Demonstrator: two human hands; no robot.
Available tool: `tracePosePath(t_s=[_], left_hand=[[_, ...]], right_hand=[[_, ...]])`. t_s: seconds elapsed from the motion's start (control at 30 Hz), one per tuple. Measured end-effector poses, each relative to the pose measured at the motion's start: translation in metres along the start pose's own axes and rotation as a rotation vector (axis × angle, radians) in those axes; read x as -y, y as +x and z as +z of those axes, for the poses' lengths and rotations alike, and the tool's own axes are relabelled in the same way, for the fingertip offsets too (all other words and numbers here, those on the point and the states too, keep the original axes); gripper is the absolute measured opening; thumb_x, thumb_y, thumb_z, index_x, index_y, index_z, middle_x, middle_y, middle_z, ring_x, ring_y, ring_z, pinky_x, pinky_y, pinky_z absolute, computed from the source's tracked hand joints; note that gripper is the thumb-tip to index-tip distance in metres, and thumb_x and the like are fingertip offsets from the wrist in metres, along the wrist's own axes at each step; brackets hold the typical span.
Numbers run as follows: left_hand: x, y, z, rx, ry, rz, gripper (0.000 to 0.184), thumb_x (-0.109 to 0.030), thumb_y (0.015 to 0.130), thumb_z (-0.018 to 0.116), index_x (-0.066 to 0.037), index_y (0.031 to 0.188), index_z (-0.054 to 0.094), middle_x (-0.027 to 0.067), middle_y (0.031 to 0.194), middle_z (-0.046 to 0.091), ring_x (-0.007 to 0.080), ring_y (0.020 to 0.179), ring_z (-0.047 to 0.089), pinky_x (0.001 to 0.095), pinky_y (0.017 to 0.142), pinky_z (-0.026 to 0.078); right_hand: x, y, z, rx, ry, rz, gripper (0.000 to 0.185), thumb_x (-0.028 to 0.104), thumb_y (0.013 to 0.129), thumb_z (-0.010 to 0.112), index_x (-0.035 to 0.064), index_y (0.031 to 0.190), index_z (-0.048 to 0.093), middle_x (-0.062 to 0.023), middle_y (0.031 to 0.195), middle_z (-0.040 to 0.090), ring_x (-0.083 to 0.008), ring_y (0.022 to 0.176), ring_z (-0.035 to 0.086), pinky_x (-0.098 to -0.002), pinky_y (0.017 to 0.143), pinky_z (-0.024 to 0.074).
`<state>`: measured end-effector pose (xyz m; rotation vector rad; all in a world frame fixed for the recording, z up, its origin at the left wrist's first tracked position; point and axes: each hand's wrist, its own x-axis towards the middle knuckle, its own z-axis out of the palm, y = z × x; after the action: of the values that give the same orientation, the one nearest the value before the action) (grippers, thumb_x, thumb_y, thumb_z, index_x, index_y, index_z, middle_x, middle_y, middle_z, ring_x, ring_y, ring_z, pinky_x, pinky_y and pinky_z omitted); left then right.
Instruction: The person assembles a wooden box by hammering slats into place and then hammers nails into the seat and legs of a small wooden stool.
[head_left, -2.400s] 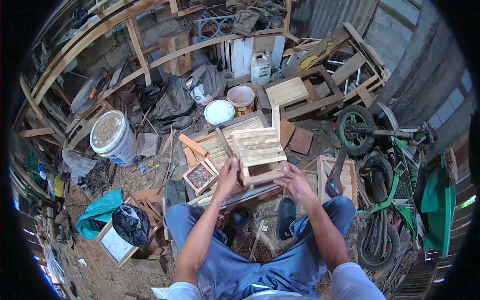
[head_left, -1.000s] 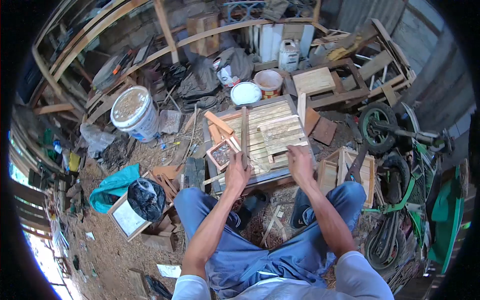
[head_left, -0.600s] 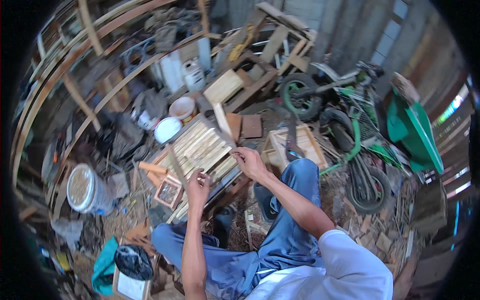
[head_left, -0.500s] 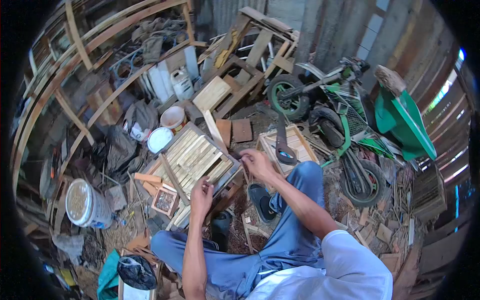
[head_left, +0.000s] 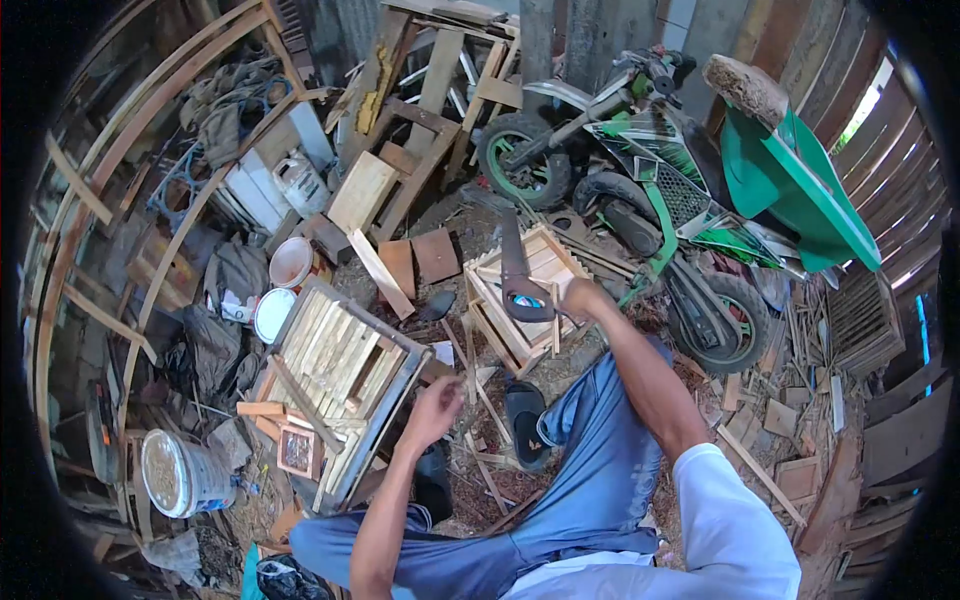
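My right hand (head_left: 583,300) is closed at the right edge of a wooden box frame (head_left: 487,315), beside the handle of a handsaw (head_left: 514,262) that lies across the box; what its fingers grip is too small to make out. My left hand (head_left: 436,408) hangs just right of the slatted work table (head_left: 398,385), its fingers curled and partly apart, holding nothing visible. On the table lie a slatted wooden piece (head_left: 345,345), a dark wooden bar (head_left: 305,402) and a small box of nails (head_left: 298,450).
A green motorbike (head_left: 650,215) and an upturned green wheelbarrow (head_left: 800,195) stand to the right. White buckets (head_left: 180,475) and a jug (head_left: 300,185) are at the left. Wood scraps (head_left: 780,420) litter the floor. A sandaled foot (head_left: 526,420) is below the box.
The view has swung right. Both hands let go of the slatted piece, which now lies on the table. My right hand has moved right to the wooden box; my left has drawn off the table.
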<state>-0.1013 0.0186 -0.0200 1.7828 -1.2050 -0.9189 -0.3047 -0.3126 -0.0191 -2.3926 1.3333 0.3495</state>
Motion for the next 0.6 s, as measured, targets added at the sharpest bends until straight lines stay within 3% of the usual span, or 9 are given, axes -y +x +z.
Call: tracePosePath(t_s=[0.03,0.1,0.2,0.27,0.33,0.43,0.47,0.53,0.6], left_hand=[[-0.002,0.022,0.012,-0.023,0.047,0.024,0.032,-0.012,0.089,0.065,0.0,0.119,0.06,0.0128,0.096,0.067,0.0216,0.087,0.067,0.0331,0.077,0.052],[-0.028,0.059,0.03,-0.06,0.083,0.042,0.033,-0.016,0.091,0.065,-0.003,0.12,0.059,0.0096,0.093,0.066,0.0177,0.081,0.062,0.0317,0.074,0.051],[-0.014,0.1,0.065,-0.096,0.051,-0.064,0.039,-0.022,0.09,0.066,-0.006,0.125,0.058,0.0129,0.098,0.068,0.022,0.083,0.065,0.0346,0.076,0.051],[-0.011,0.11,0.087,-0.134,-0.036,-0.129,0.047,-0.014,0.086,0.067,-0.007,0.131,0.055,0.0192,0.118,0.065,0.0312,0.101,0.066,0.0387,0.084,0.052],[-0.01,0.114,0.104,-0.161,-0.017,-0.027,0.057,-0.005,0.083,0.067,-0.008,0.138,0.05,0.019,0.131,0.058,0.0305,0.105,0.065,0.0389,0.087,0.052],[0.005,0.126,0.127,-0.212,-0.013,0.137,0.065,0.003,0.082,0.063,-0.008,0.143,0.044,0.017,0.133,0.056,0.0299,0.101,0.063,0.0375,0.089,0.051],[0.0,0.127,0.128,-0.11,-0.104,-0.046,0.064,0.003,0.084,0.061,-0.008,0.144,0.043,0.0173,0.132,0.057,0.03,0.103,0.062,0.0374,0.09,0.05],[-0.003,0.126,0.129,-0.02,0.04,-0.079,0.059,0.003,0.085,0.059,-0.007,0.142,0.045,0.0175,0.132,0.056,0.0301,0.105,0.061,0.038,0.092,0.05],[0.002,0.122,0.134,-0.21,0.052,0.162,0.051,0.002,0.087,0.059,-0.006,0.136,0.05,0.0169,0.125,0.06,0.029,0.104,0.061,0.0375,0.09,0.05]], right_hand=[[0.007,-0.004,-0.001,0.077,0.032,0.027,0.033,0.026,0.081,0.065,-0.0032,0.093,0.071,-0.0245,0.091,0.07,-0.0352,0.086,0.07,-0.0433,0.078,0.0553],[0.014,0.002,0.003,0.236,0.089,0.069,0.035,0.027,0.078,0.068,-0.005,0.093,0.071,-0.0252,0.094,0.07,-0.0366,0.089,0.07,-0.0419,0.081,0.055],[0.015,0.029,0.032,0.049,0.019,-0.194,0.033,0.025,0.08,0.067,-0.0052,0.091,0.071,-0.026,0.095,0.069,-0.0364,0.092,0.069,-0.0417,0.083,0.0544],[0.037,0.005,0.001,0.147,0.255,-0.321,0.029,0.023,0.081,0.066,-0.0008,0.097,0.072,-0.0263,0.1,0.069,-0.0368,0.096,0.068,-0.043,0.085,0.0535],[0.047,0.007,0.014,0.224,0.399,-0.445,0.027,0.022,0.082,0.065,0.0022,0.098,0.073,-0.0262,0.102,0.068,-0.0371,0.098,0.067,-0.0446,0.085,0.0532],[0.052,0.012,0.031,0.193,0.18,-0.354,0.027,0.02,0.082,0.066,0.0045,0.104,0.072,-0.0253,0.105,0.068,-0.0391,0.1,0.066,-0.0468,0.087,0.0518],[0.049,0.016,0.033,0.192,0.133,-0.327,0.028,0.019,0.082,0.066,0.0044,0.104,0.072,-0.0253,0.105,0.068,-0.0395,0.1,0.066,-0.0473,0.088,0.0517],[0.051,0.012,0.024,0.167,0.13,-0.319,0.027,0.015,0.082,0.066,0.0032,0.106,0.069,-0.0248,0.103,0.068,-0.0402,0.101,0.065,-0.0475,0.087,0.0515],[0.058,0.004,0.008,0.144,0.121,-0.273,0.025,0.014,0.084,0.066,0.0019,0.106,0.067,-0.0221,0.101,0.069,-0.0392,0.1,0.065,-0.0465,0.088,0.0506]])
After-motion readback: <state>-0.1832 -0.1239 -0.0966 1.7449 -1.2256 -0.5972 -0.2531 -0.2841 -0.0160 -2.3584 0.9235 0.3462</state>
